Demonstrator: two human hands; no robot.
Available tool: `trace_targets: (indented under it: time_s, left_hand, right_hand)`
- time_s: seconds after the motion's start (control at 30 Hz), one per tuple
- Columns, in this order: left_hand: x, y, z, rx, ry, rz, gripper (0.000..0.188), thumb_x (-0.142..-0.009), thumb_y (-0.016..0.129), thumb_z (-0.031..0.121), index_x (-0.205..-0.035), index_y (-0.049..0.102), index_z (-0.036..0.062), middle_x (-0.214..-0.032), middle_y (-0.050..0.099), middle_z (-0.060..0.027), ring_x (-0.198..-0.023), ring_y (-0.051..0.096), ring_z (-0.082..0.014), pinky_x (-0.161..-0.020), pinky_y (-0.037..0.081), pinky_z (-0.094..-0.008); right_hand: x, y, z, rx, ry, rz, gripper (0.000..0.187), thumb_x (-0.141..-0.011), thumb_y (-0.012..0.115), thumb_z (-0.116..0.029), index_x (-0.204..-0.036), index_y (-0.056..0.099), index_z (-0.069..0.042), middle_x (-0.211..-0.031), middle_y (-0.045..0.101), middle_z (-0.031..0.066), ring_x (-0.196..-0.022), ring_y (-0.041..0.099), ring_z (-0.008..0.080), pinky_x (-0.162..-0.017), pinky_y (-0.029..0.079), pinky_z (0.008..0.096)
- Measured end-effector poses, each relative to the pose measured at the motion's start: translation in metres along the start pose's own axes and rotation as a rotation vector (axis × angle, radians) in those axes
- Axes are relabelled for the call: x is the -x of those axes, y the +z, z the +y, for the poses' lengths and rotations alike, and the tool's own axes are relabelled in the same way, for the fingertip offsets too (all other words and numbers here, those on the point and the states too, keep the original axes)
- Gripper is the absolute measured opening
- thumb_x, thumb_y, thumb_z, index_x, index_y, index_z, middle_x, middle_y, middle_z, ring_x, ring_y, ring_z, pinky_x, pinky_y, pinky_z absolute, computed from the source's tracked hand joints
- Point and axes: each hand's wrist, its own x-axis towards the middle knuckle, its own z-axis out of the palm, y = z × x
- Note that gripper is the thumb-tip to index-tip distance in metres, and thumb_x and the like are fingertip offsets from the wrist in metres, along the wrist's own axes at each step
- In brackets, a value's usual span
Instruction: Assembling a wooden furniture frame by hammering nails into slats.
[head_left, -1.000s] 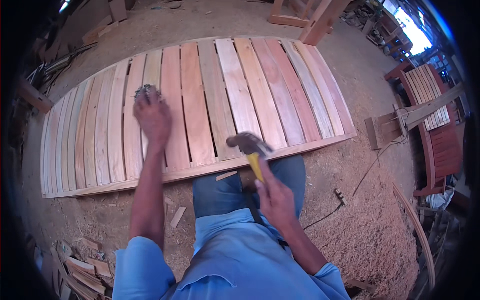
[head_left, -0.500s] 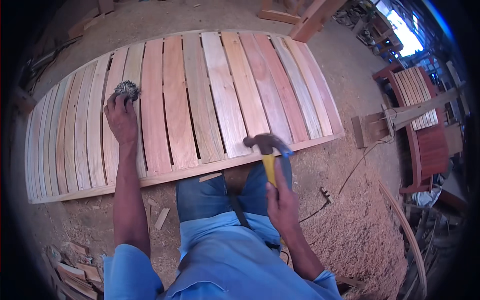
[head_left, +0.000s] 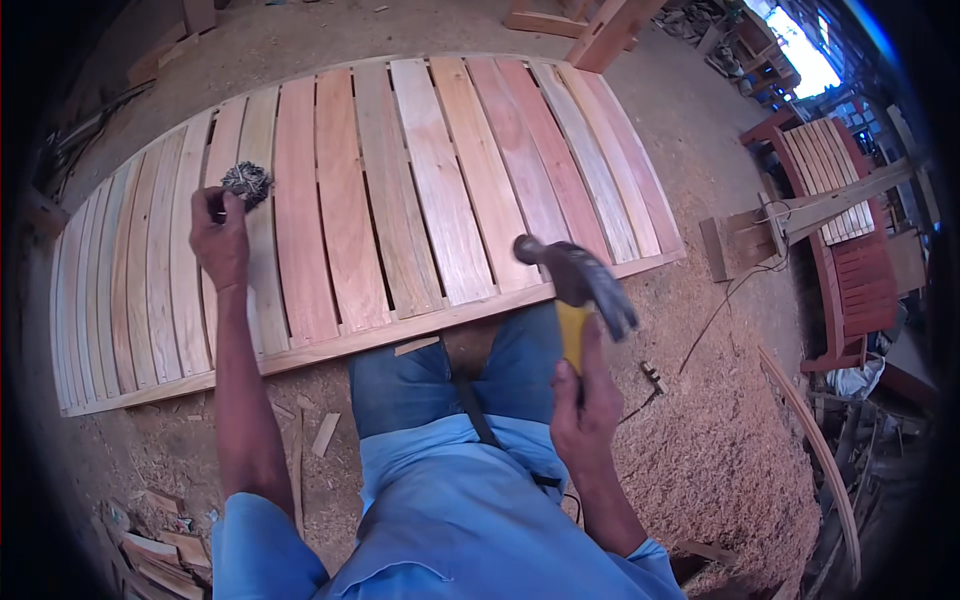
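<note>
My right hand (head_left: 588, 405) grips the yellow handle of a claw hammer (head_left: 580, 280), its dark head raised above the near edge of a long slatted wooden panel (head_left: 430, 190). My left hand (head_left: 220, 245) is over the panel's left part, with thumb and fingers curled together in a pinch. Whatever sits between those fingertips is too small to make out. Just beyond them, a heap of thin grey nails (head_left: 247, 184) lies on the slats.
Wood shavings (head_left: 710, 460) cover the floor at the right, with a cable and plug (head_left: 652, 380) beside them. A wooden post (head_left: 615, 35) rises at the panel's far right corner. Reddish slatted furniture (head_left: 850, 270) stands farther right. Offcuts (head_left: 165, 550) lie at lower left.
My left hand has drawn back from the nail heap toward me and slightly left, its fingers now pinched. The hammer has moved right and been lifted nearer to me.
</note>
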Motion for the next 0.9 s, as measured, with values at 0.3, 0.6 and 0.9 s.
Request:
trace_targets:
  time_s: [0.3,0.6,0.9]
  left_hand:
    - [0.074,0.009,0.084,0.237,-0.204,-0.177,0.023,-0.115,0.069,0.016,-0.13,0.079,0.0014,-0.105,0.076,-0.0016,-0.093,0.067,-0.0101,-0.086,0.055,-0.0271]
    - [0.222,0.037,0.206,0.087,-0.087,-0.539,0.011,-0.102,0.074,0.01,-0.111,0.079,0.0079,-0.105,0.077,-0.0133,-0.112,0.07,-0.0339,-0.104,0.051,-0.0465]
    - [0.248,0.07,0.204,-0.102,0.027,-0.508,0.012,-0.095,0.079,0.016,-0.107,0.081,0.0129,-0.145,0.069,-0.0038,-0.139,0.055,-0.0348,-0.12,0.036,-0.0535]
  right_hand:
    - [-0.003,0.008,0.052,0.246,0.137,-0.195,0.066,-0.11,0.069,-0.008,-0.173,0.051,-0.018,-0.086,0.071,0.0232,-0.069,0.069,0.0403,-0.064,0.052,0.0503]
    - [0.002,0.013,0.045,0.289,0.311,-0.3,0.067,-0.111,0.067,-0.009,-0.175,0.048,-0.019,-0.095,0.075,0.0261,-0.078,0.072,0.0481,-0.07,0.055,0.0566]
    - [-0.004,0.012,-0.002,0.085,0.135,-0.243,0.065,-0.114,0.066,-0.013,-0.176,0.047,-0.017,-0.087,0.07,0.0216,-0.07,0.069,0.0387,-0.065,0.055,0.0512]
